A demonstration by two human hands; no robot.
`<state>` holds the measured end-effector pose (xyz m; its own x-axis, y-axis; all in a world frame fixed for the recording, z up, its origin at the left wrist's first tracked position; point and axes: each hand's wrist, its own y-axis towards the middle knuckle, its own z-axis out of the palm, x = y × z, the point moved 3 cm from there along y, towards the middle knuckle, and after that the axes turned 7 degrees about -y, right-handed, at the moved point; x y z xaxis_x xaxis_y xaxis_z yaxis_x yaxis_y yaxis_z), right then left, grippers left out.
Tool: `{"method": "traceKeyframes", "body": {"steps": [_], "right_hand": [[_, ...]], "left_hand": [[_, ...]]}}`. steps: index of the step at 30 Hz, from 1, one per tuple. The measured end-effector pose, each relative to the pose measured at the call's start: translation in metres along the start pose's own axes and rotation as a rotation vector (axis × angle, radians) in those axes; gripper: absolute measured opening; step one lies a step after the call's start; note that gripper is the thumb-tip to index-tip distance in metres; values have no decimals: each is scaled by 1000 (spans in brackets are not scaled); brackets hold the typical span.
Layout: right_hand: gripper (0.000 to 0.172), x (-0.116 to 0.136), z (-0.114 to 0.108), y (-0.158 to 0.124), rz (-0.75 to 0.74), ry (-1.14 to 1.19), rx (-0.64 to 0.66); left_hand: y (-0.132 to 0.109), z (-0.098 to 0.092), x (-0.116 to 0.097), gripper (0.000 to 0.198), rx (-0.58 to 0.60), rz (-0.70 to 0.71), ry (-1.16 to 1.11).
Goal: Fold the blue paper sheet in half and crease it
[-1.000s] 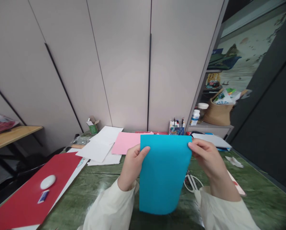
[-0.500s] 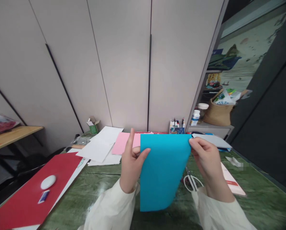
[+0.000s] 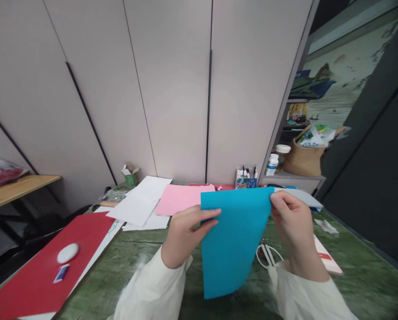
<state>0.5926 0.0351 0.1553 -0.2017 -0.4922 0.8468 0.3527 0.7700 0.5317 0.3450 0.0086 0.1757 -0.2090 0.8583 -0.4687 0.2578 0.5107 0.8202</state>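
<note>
A sheet of blue paper [image 3: 234,244] hangs upright in front of me, above the table. At its upper right corner, my right hand [image 3: 292,222] pinches it between thumb and fingers. My left hand [image 3: 185,233] is at the left edge near the top, its index finger and thumb lying across the front of the sheet and the other fingers mostly hidden. Behind the paper's right side, white-handled scissors [image 3: 268,255] rest on the table, partly covered by my right sleeve.
On the left lies red paper [image 3: 29,275] with a white oval object [image 3: 67,253] and a small glue stick or eraser-like item [image 3: 61,273]. White sheets [image 3: 135,209] and pink paper [image 3: 179,200] are at the back. A pen box [image 3: 246,180] stands against the cabinet.
My left index finger has come down from pointing up to lie across the paper. The sheet and both hands have shifted slightly right, and the sheet's top edge now tilts up to the right.
</note>
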Motion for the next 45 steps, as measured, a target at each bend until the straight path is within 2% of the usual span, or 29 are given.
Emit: {"method": "traceKeyframes", "body": {"steps": [4, 9, 20, 31, 45], "right_hand": [[27, 3, -1, 1, -48, -66, -26], [28, 7, -1, 0, -57, -65, -35], [27, 10, 0, -2, -47, -67, -5], [27, 12, -2, -4, -49, -86, -16], [25, 10, 0, -3, -4, -26, 33]], "left_hand": [[-1, 0, -3, 31, 34, 58, 25], [0, -1, -8, 36, -19, 99, 67], [-1, -4, -3, 32, -113, -12, 67], [0, -3, -4, 32, -118, -17, 67], [-1, -3, -1, 35, -101, -67, 90]]}}
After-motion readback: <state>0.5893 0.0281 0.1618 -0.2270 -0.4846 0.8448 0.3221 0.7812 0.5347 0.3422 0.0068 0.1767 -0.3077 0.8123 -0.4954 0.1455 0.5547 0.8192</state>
